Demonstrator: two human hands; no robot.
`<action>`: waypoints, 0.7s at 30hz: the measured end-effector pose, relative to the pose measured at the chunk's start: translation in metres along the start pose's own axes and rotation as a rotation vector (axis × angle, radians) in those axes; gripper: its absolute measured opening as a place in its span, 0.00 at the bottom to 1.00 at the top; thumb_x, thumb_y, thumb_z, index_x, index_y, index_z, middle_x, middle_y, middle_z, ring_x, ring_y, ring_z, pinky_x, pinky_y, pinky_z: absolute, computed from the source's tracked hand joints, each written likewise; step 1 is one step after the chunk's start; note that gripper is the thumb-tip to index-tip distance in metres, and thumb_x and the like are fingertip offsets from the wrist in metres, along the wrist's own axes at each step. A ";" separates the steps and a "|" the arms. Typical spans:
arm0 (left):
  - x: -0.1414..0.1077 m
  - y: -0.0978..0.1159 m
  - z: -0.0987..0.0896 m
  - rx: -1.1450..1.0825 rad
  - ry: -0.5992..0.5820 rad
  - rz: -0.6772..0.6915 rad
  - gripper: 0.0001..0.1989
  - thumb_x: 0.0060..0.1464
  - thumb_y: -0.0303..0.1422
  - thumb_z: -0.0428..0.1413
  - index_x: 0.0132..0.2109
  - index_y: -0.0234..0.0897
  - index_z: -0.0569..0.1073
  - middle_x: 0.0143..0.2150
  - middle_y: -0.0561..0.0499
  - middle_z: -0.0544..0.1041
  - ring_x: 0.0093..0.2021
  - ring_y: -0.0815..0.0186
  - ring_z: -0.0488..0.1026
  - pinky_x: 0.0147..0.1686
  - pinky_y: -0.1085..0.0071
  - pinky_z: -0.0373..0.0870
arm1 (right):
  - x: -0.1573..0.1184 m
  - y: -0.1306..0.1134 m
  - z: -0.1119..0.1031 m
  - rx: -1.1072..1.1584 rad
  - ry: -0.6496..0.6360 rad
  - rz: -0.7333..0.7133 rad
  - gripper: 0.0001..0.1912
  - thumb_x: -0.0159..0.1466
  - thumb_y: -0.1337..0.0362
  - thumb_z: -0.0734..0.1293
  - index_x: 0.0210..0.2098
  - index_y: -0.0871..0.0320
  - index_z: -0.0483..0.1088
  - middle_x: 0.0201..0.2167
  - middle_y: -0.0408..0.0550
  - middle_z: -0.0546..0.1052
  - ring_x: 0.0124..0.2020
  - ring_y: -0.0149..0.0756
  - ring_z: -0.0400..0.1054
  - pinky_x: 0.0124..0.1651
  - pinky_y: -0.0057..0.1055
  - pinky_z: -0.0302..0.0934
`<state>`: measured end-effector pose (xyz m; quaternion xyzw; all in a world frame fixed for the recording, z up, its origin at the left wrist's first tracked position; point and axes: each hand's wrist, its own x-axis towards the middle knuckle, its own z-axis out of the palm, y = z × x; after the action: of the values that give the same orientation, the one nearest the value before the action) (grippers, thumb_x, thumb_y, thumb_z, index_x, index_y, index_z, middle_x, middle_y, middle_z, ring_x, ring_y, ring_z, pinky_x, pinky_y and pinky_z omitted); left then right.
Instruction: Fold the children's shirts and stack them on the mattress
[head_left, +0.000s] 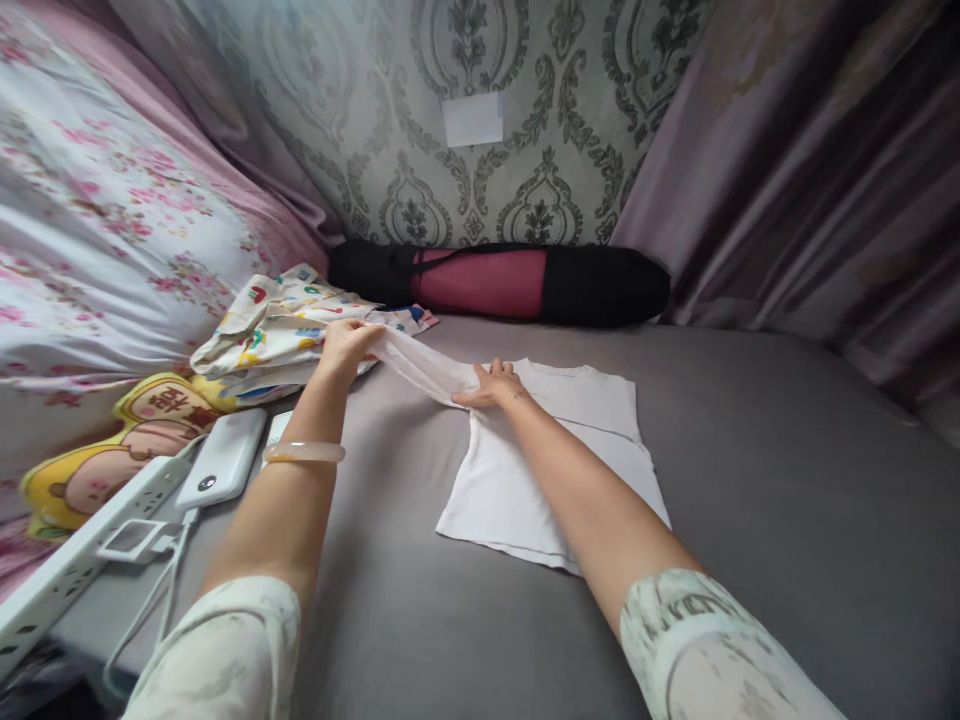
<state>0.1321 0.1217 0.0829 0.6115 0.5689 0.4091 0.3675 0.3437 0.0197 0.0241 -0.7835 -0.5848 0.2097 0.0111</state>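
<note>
A white shirt lies on the grey sheet, its right side folded over the body. One sleeve stretches out to the left, lifted off the sheet. My left hand is closed on the end of that sleeve, beside the pile of patterned cloth. My right hand rests on the shirt near the base of the sleeve, its fingers spread and pressing down on the fabric.
Folded patterned cloths lie at the back left. A long black and pink bag lies along the wall. At the left are a yellow cushion, a white power bank and a power strip with cables.
</note>
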 end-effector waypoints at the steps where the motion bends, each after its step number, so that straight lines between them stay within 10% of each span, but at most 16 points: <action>1: 0.000 0.005 0.004 0.015 0.011 0.013 0.08 0.38 0.36 0.56 0.26 0.35 0.69 0.20 0.54 0.65 0.23 0.68 0.64 0.23 0.74 0.62 | 0.001 0.003 -0.001 0.051 0.006 -0.014 0.53 0.51 0.36 0.68 0.68 0.56 0.53 0.68 0.60 0.51 0.67 0.58 0.44 0.64 0.46 0.46; 11: -0.019 0.046 0.066 0.176 0.025 0.221 0.06 0.43 0.34 0.55 0.25 0.36 0.67 0.21 0.53 0.65 0.28 0.64 0.67 0.26 0.73 0.60 | -0.031 0.068 -0.004 1.385 0.226 0.129 0.12 0.70 0.61 0.59 0.50 0.59 0.65 0.45 0.55 0.76 0.38 0.34 0.74 0.42 0.32 0.69; 15: -0.047 0.067 0.105 0.009 -0.037 0.279 0.07 0.48 0.35 0.55 0.32 0.35 0.70 0.27 0.51 0.71 0.33 0.64 0.70 0.30 0.73 0.65 | -0.049 0.097 -0.002 1.750 0.133 0.203 0.12 0.72 0.61 0.55 0.46 0.60 0.65 0.39 0.56 0.77 0.35 0.35 0.75 0.39 0.32 0.70; 21: -0.089 0.066 0.149 -0.289 -0.506 0.343 0.20 0.57 0.46 0.53 0.49 0.35 0.71 0.45 0.43 0.78 0.47 0.61 0.75 0.46 0.68 0.69 | -0.052 0.127 0.006 1.929 0.135 0.252 0.29 0.70 0.46 0.46 0.50 0.62 0.64 0.42 0.61 0.77 0.39 0.44 0.75 0.42 0.43 0.69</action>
<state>0.2932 0.0296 0.0767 0.7220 0.2844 0.3766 0.5060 0.4451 -0.0696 0.0014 -0.5050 -0.0718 0.5529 0.6588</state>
